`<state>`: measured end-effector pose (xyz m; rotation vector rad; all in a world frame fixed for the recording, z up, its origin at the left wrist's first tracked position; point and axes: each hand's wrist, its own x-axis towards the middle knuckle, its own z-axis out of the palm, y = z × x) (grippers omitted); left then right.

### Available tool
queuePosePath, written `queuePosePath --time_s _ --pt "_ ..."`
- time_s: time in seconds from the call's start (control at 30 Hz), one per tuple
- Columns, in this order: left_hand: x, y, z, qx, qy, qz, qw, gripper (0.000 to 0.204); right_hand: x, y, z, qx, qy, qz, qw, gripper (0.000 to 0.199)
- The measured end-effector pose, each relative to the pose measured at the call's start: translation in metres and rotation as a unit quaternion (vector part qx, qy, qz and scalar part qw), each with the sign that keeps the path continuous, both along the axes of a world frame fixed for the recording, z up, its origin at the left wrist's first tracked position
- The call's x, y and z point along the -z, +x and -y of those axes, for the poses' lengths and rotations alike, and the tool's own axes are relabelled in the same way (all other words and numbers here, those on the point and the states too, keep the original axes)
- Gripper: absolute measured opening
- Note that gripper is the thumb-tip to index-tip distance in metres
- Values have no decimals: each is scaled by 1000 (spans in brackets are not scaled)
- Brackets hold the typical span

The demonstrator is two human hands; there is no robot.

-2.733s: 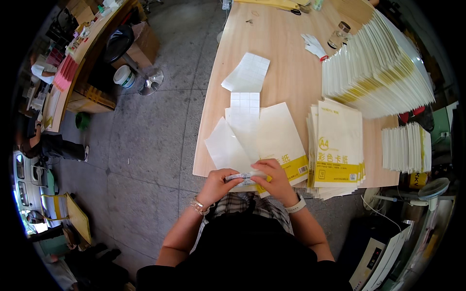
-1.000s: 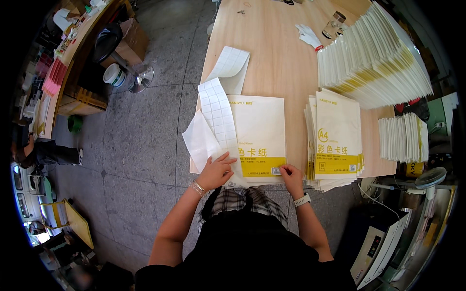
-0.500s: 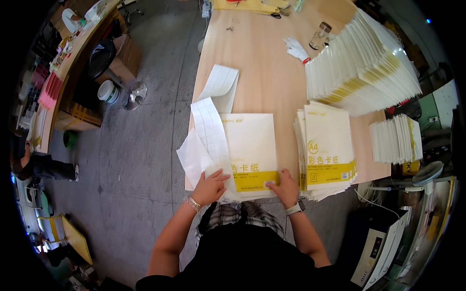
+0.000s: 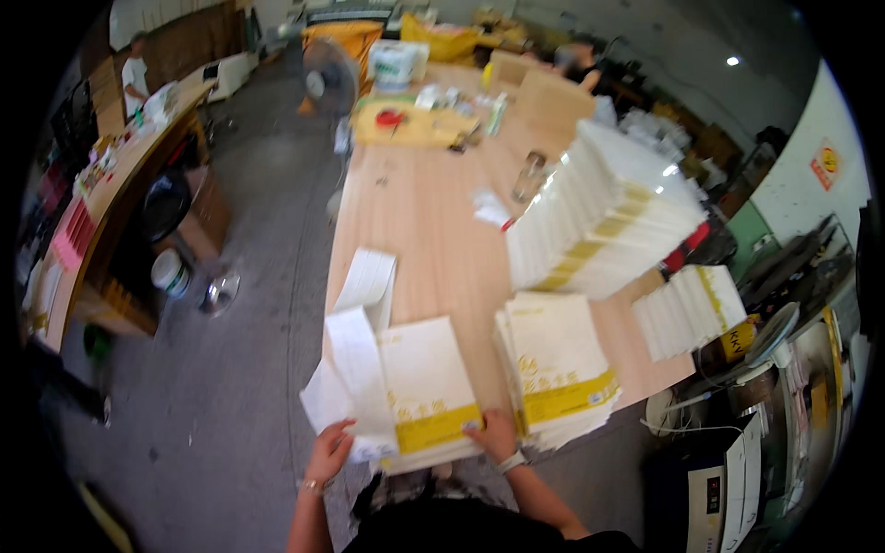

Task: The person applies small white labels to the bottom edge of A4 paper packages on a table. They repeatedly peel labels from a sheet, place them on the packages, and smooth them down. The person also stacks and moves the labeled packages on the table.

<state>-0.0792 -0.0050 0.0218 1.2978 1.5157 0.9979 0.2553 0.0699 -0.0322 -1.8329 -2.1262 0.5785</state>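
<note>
A white packet (image 4: 431, 364) with a yellow band lies on top of others at the table's front edge. A long strip of white label sheet (image 4: 358, 378) covers its left side; the strip's far end (image 4: 367, 281) folds over on the table. At the strip's lower left edge is my left hand (image 4: 328, 453), its fingers slightly blurred, apart and pointing up to the right. My right hand (image 4: 498, 435) rests at the packet's lower right edge, thumb on the yellow band and fingers spread beyond the side. What lies under the strip is hidden.
To the right stands a fanned pile of similar packets (image 4: 558, 355), with a tall leaning stack (image 4: 604, 217) behind and a smaller stack (image 4: 687, 313) beside. Farther back are a glass jar (image 4: 530, 175), a white glove (image 4: 489, 207) and scissors (image 4: 461, 143). A fan (image 4: 327, 78) stands beyond.
The view has tilted up, bringing the far end of the room into sight. My left hand has slid off the strip's middle to its left edge. My right hand stays at the packet's right side.
</note>
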Motion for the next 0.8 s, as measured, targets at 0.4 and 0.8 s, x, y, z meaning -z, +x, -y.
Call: queuePosePath --time_s 0.4,0.8 --pt "-18 -19 2 -142 85 -1 986 16 -78 25 -13 99 55 -323 939 34" --pt "-28 9 -1 -143 69 -84 984 16 -40 268 -39 280 57 -136 949 37"
